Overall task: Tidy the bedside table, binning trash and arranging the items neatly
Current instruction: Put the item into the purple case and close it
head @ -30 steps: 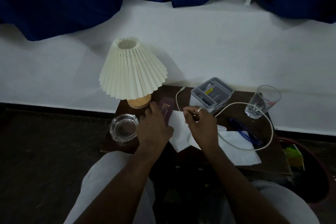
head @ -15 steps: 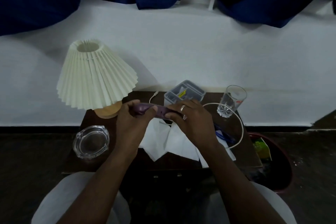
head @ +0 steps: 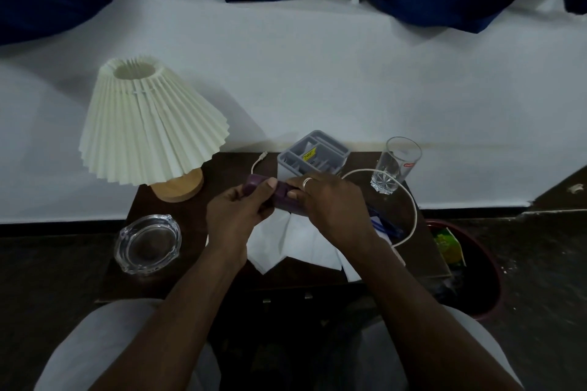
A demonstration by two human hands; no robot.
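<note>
Arranging step: purple case (head: 254, 182) held above the bedside table (head: 190, 206).
Left hand (head: 236, 216) grips one end and right hand (head: 330, 203) the other; next it likely needs a neat spot near the grey organiser (head: 313, 152).

- The left hand (head: 236, 213) is raised above the middle of the table (head: 190, 216), its fingers curled round the left end of a purple item (head: 254, 181) and its thumb pressed on top.
- The right hand (head: 330, 203) grips the item's right end, knuckles up, with a ring (head: 307, 181) on one finger.
- Both bare forearms reach in over the near edge and converge.
</note>
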